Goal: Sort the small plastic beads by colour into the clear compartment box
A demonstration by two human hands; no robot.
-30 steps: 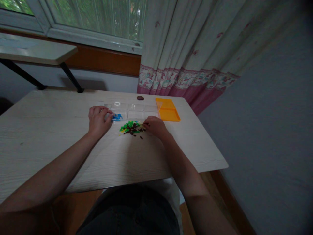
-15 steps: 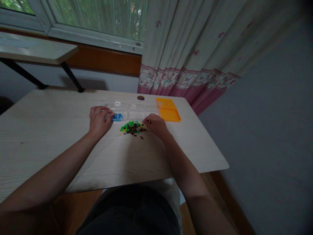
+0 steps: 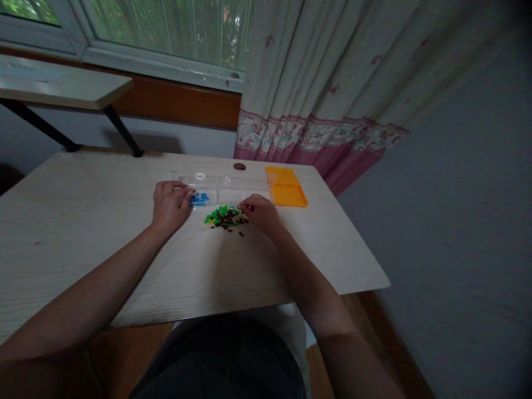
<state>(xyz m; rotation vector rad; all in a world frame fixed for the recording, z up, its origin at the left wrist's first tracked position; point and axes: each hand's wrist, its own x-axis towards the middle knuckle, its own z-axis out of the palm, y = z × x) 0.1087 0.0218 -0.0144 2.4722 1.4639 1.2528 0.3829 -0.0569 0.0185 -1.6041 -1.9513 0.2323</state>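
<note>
Trousers (image 3: 220,354) are showing nearest, tucked under the front edge of the table (image 3: 249,266), so the person is probably sitting close enough for both forearms to be reaching over the wood. One dark brown piece (image 3: 241,234) is lying apart, just on the near side of a loose pile (image 3: 224,218) of tiny green, brown and yellow pieces. The pile is sitting between the two hands, seemingly so that either can get at it. At its right edge the right hand (image 3: 261,213) is hovering or resting, thumb and fingers pressing together; something dark is showing among them, but one cannot tell whether they are pinching it. The left hand (image 3: 170,206) is lying at the left end of the clear compartment box (image 3: 231,195), fingers bending over close to the thumb, apparently steadying it; whether they are gripping the wall, one cannot tell. Blue pieces (image 3: 200,199) are filling part of its near left compartment, perhaps grouped by colour. Beside the box's right end an orange case (image 3: 290,195) is lying flat, seemingly out of the way. Farther back, a floral curtain (image 3: 316,100) is hanging beside the window (image 3: 166,33).
</note>
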